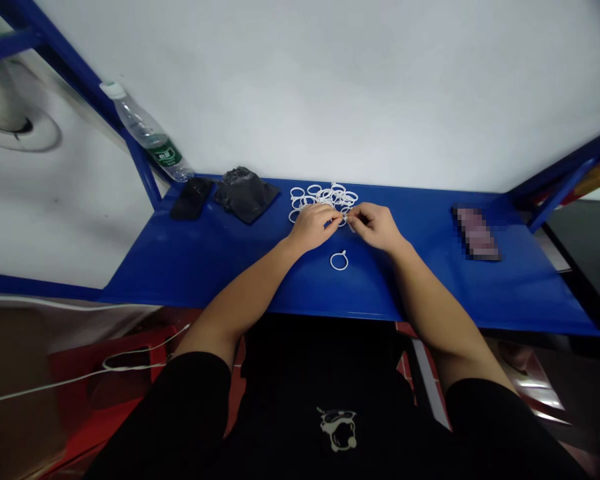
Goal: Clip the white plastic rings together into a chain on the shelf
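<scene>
Several white plastic rings [325,195] lie in a heap at the back of a blue table [220,267]. My left hand [314,227] and my right hand [376,227] meet just in front of the heap, fingertips pinched together on a white ring [345,219] held between them. One single white ring [339,261] lies apart on the table, nearer to me, below the two hands.
A black pouch [245,193] and a black flat object [191,198] lie at the back left, beside a leaning plastic water bottle [147,133]. A blurred flat object [476,233] lies at the right. A white wall stands behind the table; blue frame bars flank it.
</scene>
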A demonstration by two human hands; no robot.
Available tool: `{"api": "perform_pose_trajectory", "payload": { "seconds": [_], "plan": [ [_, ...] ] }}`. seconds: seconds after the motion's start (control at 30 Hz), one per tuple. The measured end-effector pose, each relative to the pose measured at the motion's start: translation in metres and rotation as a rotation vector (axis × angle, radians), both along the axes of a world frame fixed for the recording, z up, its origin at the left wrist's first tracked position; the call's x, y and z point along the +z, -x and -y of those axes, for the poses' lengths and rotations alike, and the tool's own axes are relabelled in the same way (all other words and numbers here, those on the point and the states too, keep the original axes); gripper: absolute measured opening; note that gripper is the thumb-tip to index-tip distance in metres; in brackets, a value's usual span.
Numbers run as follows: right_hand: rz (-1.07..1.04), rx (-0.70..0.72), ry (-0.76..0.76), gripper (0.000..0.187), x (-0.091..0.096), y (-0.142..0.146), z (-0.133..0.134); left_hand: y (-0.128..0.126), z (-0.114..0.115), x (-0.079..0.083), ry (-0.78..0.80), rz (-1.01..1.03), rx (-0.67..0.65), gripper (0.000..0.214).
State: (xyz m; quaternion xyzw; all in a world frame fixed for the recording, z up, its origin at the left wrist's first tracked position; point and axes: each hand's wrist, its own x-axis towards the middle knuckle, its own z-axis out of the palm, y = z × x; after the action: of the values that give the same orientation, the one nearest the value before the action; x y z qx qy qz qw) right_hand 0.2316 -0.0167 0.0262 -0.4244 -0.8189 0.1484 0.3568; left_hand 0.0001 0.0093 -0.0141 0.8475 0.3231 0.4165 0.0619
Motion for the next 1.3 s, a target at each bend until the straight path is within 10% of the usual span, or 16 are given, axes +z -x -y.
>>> {"api": "perform_pose_trajectory", "payload": {
  "seconds": [0.37,0.73,1.3],
  "plan": [
    [0.119,0.183,0.336,0.011,-0.010,0.013,0.003,0.003,-0.003,0.001,0.088,-0.027,0.041,0.012],
    [0.204,-0.409,0.125,0.034,-0.029,-0.022,-0.029,0.000,0.001,0.000,0.220,-0.112,-0.005,0.011],
    [-0.026,-0.109,-0.002,0.019,-0.021,0.000,-0.011,0.002,0.001,0.002,0.090,0.011,0.091,0.023]
  ]
}}
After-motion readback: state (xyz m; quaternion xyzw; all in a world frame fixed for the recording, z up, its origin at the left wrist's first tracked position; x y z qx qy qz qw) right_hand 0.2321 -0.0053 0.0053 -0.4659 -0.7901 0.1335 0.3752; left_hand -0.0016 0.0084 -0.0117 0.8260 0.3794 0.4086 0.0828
